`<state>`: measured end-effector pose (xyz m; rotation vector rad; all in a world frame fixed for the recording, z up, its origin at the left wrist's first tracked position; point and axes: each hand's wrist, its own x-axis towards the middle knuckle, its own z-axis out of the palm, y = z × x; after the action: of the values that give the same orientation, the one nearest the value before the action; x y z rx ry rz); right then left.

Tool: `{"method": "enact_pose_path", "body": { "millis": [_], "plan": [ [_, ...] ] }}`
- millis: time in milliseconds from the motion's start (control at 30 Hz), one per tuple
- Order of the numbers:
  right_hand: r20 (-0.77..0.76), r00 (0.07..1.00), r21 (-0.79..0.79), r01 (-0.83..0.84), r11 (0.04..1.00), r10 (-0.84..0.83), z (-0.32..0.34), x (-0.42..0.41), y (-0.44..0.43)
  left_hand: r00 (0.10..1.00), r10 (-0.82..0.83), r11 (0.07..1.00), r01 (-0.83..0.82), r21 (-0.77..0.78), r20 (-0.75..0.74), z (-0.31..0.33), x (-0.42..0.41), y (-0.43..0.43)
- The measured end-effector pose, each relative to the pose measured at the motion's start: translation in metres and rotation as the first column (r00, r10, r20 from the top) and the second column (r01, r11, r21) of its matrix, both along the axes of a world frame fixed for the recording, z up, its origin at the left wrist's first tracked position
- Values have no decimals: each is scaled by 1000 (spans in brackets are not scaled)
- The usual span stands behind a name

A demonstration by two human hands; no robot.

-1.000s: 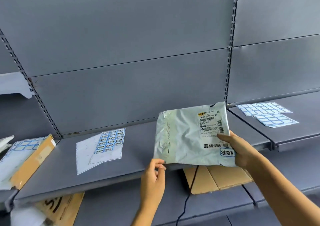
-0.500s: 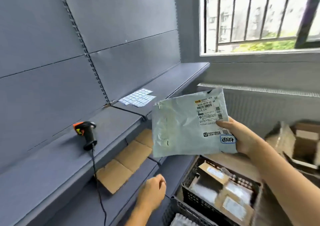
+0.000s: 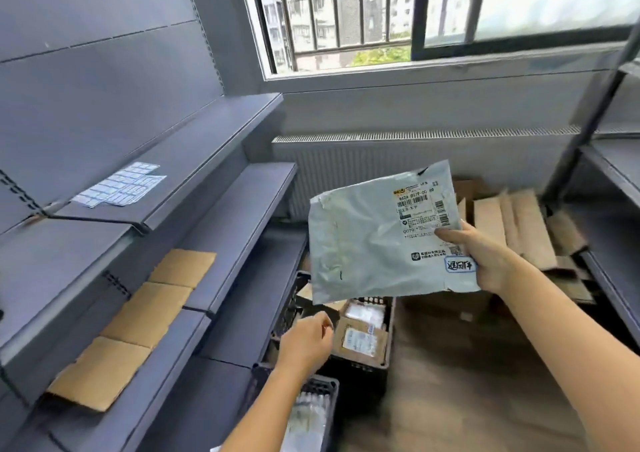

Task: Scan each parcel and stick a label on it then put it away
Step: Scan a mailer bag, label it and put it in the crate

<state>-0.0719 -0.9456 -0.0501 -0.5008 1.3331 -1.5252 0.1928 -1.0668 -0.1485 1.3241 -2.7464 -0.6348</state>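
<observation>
Right hand (image 3: 485, 261) has the grey poly mailer (image 3: 363, 243) gripped by its lower right corner, thumb on the shipping label (image 3: 420, 209), held up in the air. A small blue-edged sticker (image 3: 460, 265) is already on it right by the thumb, so I'd guess it only needs putting away. Can't tell about the scan. Left hand (image 3: 304, 342) hangs below the mailer, fingers loosely curled, nothing in it. Just past it, the black crate (image 3: 356, 372) has more cardboard parcels (image 3: 360, 339), so plenty left.

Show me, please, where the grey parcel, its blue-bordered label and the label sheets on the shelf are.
grey parcel (image 3: 360, 243): head view, on the bag's plain middle.
blue-bordered label (image 3: 460, 265): head view, centre of the handwritten sticker.
label sheets (image 3: 121, 184): head view, middle of the top sheet.
</observation>
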Motion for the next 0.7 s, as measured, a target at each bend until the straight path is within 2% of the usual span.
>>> {"method": "enact_pose_path", "body": {
  "millis": [133, 367, 600, 700],
  "plan": [
    [2, 1000, -24, -29, 999, 29, 0, -50, 0, 997, 77, 997, -77, -5, -1, 7, -58, -8],
    [-49, 997, 31, -51, 998, 52, 3, -159, -6, 969, 228, 971, -219, 96, -93, 5, -155, -15],
    [45, 992, 53, -116, 992, 114, -8, -218, -52, 945, 322, 940, -312, 141, -52, 3, -197, -39],
    [45, 989, 81, -143, 986, 140, -18, -234, -90, 906, 410, 899, -382, 214, -106, -2, -212, -72]
  ]
}}
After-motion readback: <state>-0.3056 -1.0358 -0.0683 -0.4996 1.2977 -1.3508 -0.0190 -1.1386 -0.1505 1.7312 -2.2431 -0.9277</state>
